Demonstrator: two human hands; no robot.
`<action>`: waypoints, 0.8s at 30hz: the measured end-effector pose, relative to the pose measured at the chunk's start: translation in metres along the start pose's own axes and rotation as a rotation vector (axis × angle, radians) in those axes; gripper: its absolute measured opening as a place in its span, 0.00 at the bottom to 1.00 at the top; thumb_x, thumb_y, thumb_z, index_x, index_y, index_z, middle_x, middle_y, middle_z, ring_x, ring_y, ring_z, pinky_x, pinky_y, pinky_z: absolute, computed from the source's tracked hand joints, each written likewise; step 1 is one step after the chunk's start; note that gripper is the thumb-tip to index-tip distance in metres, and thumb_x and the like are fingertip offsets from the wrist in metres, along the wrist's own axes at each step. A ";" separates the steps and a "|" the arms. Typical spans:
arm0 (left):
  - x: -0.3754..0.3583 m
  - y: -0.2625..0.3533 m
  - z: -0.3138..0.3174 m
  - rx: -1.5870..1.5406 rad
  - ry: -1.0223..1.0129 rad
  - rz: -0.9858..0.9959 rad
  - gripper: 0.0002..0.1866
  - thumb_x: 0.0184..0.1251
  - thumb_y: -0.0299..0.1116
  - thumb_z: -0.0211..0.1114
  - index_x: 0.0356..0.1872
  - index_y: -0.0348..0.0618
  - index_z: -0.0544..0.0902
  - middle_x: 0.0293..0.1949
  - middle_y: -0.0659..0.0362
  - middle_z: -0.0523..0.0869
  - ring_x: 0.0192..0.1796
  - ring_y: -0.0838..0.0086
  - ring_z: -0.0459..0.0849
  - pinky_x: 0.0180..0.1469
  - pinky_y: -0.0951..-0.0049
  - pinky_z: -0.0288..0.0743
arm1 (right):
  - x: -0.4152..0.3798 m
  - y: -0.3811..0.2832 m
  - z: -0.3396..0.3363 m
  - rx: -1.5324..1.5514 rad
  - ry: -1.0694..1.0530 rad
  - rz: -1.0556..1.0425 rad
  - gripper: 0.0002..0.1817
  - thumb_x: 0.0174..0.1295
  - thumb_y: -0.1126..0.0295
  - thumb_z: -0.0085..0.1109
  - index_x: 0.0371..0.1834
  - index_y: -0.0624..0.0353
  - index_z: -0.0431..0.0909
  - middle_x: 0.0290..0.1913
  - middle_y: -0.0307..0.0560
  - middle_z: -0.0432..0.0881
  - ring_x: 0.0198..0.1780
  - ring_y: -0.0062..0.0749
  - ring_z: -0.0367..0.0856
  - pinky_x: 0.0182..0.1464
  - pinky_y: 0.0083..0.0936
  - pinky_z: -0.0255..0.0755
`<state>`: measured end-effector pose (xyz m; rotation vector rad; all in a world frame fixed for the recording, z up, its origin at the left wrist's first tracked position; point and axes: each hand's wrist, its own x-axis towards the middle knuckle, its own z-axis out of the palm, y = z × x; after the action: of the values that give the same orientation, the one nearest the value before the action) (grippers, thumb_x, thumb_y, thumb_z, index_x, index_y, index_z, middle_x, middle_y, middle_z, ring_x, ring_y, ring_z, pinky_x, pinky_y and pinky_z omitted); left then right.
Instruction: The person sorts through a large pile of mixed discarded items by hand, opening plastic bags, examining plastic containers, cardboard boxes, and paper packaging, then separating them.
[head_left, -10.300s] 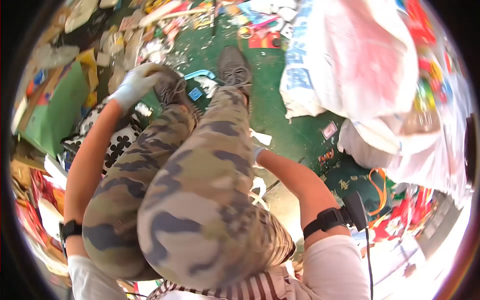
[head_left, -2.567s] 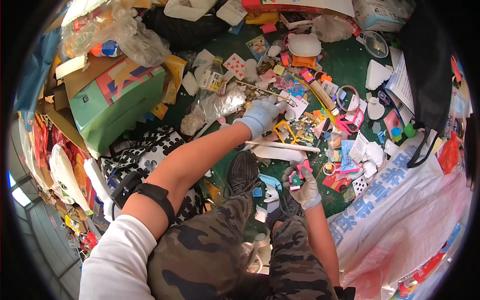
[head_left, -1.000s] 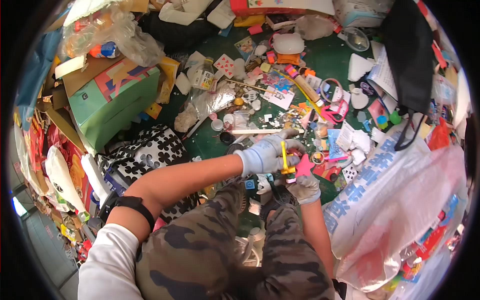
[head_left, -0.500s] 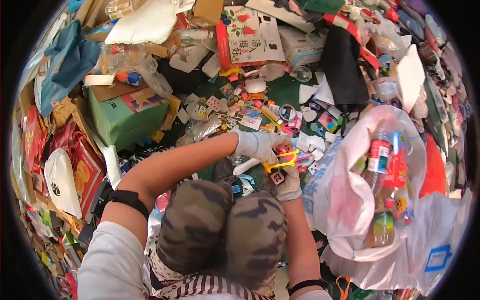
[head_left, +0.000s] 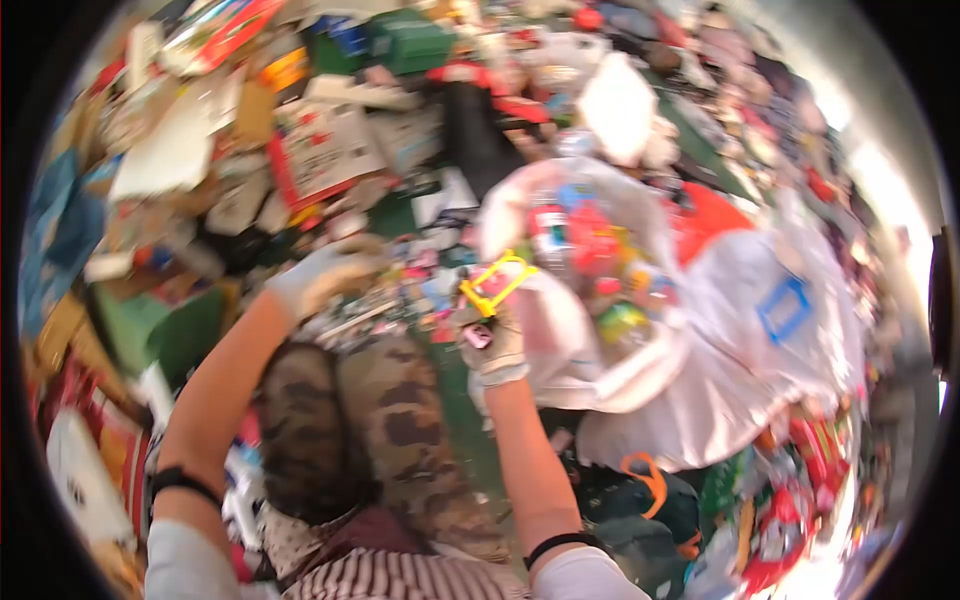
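Note:
My right hand (head_left: 492, 340), in a pale work glove, is closed on a yellow plastic frame (head_left: 497, 283) with open gaps in it. A small pinkish square (head_left: 478, 337) shows against the same hand. The frame is held up beside the rim of a large white sack (head_left: 545, 340). My left hand (head_left: 330, 275), also gloved, is apart from it on the left, over a pile of small mixed items (head_left: 375, 305). Its fingers are smeared by motion, so whether they hold anything is not visible.
Plastic bottles (head_left: 590, 240) fill the sack's mouth. Left of my knees stands a green box (head_left: 155, 325). Beyond my hands lie a red-and-white printed carton (head_left: 325, 150), a black sheet (head_left: 475, 130) and white foam (head_left: 617, 105). An orange loop (head_left: 645, 485) lies at lower right.
My hands were together at the yellow frame; now they are apart. The left has moved away to the left, and the right keeps the frame, nearer the sack. The view has swung right and blurred.

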<state>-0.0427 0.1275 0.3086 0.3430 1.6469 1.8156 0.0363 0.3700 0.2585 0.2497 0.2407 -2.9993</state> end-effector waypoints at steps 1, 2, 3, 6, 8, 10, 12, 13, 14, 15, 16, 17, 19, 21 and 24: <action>-0.016 0.013 0.014 -0.050 0.119 -0.062 0.19 0.61 0.38 0.60 0.52 0.43 0.75 0.42 0.63 0.79 0.45 0.77 0.76 0.46 0.74 0.70 | -0.007 -0.026 0.012 -0.015 -0.071 -0.021 0.23 0.50 0.73 0.63 0.52 0.63 0.71 0.43 0.52 0.77 0.37 0.32 0.77 0.30 0.19 0.76; -0.018 -0.002 0.002 -0.165 0.166 -0.078 0.17 0.61 0.37 0.60 0.49 0.43 0.75 0.40 0.61 0.80 0.42 0.75 0.78 0.44 0.74 0.72 | -0.017 -0.056 0.032 -0.020 -0.060 -0.093 0.22 0.51 0.73 0.62 0.51 0.63 0.71 0.43 0.52 0.77 0.36 0.31 0.78 0.29 0.18 0.75; -0.025 -0.009 -0.006 -0.141 0.245 -0.104 0.17 0.61 0.37 0.60 0.49 0.44 0.74 0.40 0.60 0.79 0.39 0.74 0.79 0.41 0.73 0.73 | -0.025 -0.084 0.051 -0.017 -0.047 -0.152 0.21 0.51 0.74 0.61 0.50 0.63 0.71 0.42 0.51 0.78 0.34 0.30 0.78 0.28 0.18 0.74; -0.051 -0.033 -0.032 -0.165 0.366 -0.098 0.17 0.62 0.37 0.59 0.51 0.47 0.73 0.41 0.61 0.78 0.40 0.72 0.79 0.41 0.69 0.75 | -0.056 -0.204 0.100 -0.338 -0.098 -0.320 0.19 0.56 0.64 0.59 0.46 0.64 0.72 0.33 0.47 0.76 0.30 0.26 0.76 0.29 0.17 0.74; -0.062 -0.055 -0.058 -0.178 0.448 -0.144 0.17 0.61 0.38 0.60 0.50 0.50 0.73 0.40 0.61 0.79 0.40 0.70 0.80 0.39 0.69 0.75 | -0.083 -0.254 0.170 -0.377 0.095 -0.752 0.21 0.59 0.59 0.57 0.46 0.66 0.71 0.38 0.50 0.77 0.30 0.22 0.77 0.17 0.07 0.62; -0.077 -0.068 -0.068 -0.198 0.499 -0.135 0.15 0.61 0.38 0.60 0.49 0.50 0.74 0.38 0.61 0.79 0.35 0.73 0.80 0.34 0.72 0.73 | -0.109 -0.368 0.187 -0.621 -0.137 -0.710 0.19 0.59 0.62 0.57 0.47 0.65 0.71 0.41 0.53 0.77 0.32 0.24 0.78 0.15 0.04 0.62; -0.083 -0.067 -0.069 -0.208 0.546 -0.128 0.14 0.62 0.38 0.59 0.47 0.49 0.74 0.37 0.62 0.79 0.33 0.74 0.79 0.32 0.73 0.72 | -0.133 -0.421 0.236 -0.726 -0.015 -0.960 0.09 0.56 0.71 0.60 0.39 0.59 0.74 0.36 0.47 0.79 0.30 0.29 0.79 0.33 0.20 0.78; -0.084 -0.068 -0.068 -0.254 0.563 -0.118 0.13 0.61 0.38 0.59 0.45 0.49 0.75 0.35 0.62 0.78 0.31 0.75 0.78 0.30 0.74 0.72 | -0.138 -0.467 0.247 -0.769 0.093 -1.060 0.11 0.56 0.73 0.59 0.41 0.58 0.72 0.39 0.49 0.78 0.35 0.32 0.79 0.34 0.22 0.79; -0.088 -0.071 -0.067 -0.300 0.583 -0.113 0.11 0.61 0.38 0.59 0.43 0.49 0.75 0.32 0.62 0.78 0.29 0.76 0.78 0.29 0.74 0.71 | -0.145 -0.482 0.257 -0.763 0.145 -1.092 0.13 0.55 0.74 0.58 0.44 0.59 0.70 0.41 0.50 0.77 0.38 0.34 0.79 0.35 0.24 0.79; -0.085 -0.078 -0.074 -0.307 0.496 -0.097 0.10 0.61 0.38 0.59 0.41 0.50 0.75 0.30 0.63 0.77 0.28 0.76 0.77 0.29 0.75 0.70 | -0.157 -0.517 0.260 -0.858 0.310 -0.955 0.13 0.57 0.71 0.57 0.45 0.58 0.72 0.38 0.45 0.79 0.34 0.29 0.78 0.31 0.24 0.75; -0.084 -0.086 -0.084 -0.315 0.430 -0.085 0.08 0.61 0.39 0.59 0.39 0.51 0.75 0.27 0.63 0.77 0.27 0.77 0.76 0.28 0.75 0.70 | -0.170 -0.574 0.248 -1.091 0.400 -0.881 0.11 0.58 0.68 0.56 0.44 0.56 0.73 0.39 0.43 0.79 0.36 0.30 0.78 0.33 0.24 0.75; -0.084 -0.080 -0.071 -0.255 0.544 -0.116 0.08 0.61 0.41 0.59 0.37 0.52 0.76 0.24 0.64 0.76 0.27 0.76 0.76 0.30 0.74 0.71 | -0.183 -0.631 0.236 -1.328 0.479 -0.803 0.10 0.59 0.65 0.56 0.43 0.54 0.75 0.41 0.42 0.79 0.39 0.30 0.77 0.35 0.25 0.75; -0.081 -0.086 -0.070 -0.268 0.545 -0.136 0.10 0.61 0.42 0.58 0.40 0.52 0.76 0.32 0.62 0.79 0.32 0.73 0.77 0.39 0.70 0.72 | -0.183 -0.685 0.207 -1.612 0.742 -0.761 0.12 0.62 0.66 0.51 0.47 0.57 0.75 0.50 0.47 0.75 0.47 0.33 0.76 0.45 0.26 0.74; -0.079 -0.105 -0.078 -0.305 0.539 -0.177 0.15 0.62 0.43 0.58 0.43 0.45 0.76 0.37 0.58 0.79 0.39 0.71 0.77 0.42 0.68 0.71 | -0.168 -0.663 0.204 -2.284 0.975 -0.867 0.14 0.62 0.64 0.50 0.47 0.58 0.74 0.50 0.48 0.75 0.46 0.34 0.76 0.44 0.27 0.73; -0.063 -0.130 -0.096 -0.456 0.692 -0.353 0.14 0.63 0.39 0.58 0.46 0.46 0.74 0.41 0.59 0.80 0.38 0.66 0.81 0.42 0.66 0.75 | -0.135 -0.570 0.211 -2.682 0.866 -1.671 0.17 0.61 0.60 0.49 0.48 0.58 0.73 0.50 0.50 0.74 0.45 0.36 0.75 0.42 0.29 0.72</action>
<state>-0.0147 0.0127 0.1818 -0.8061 1.4987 2.0629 0.0590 0.9073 0.5717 -0.4068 -2.1212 -0.3005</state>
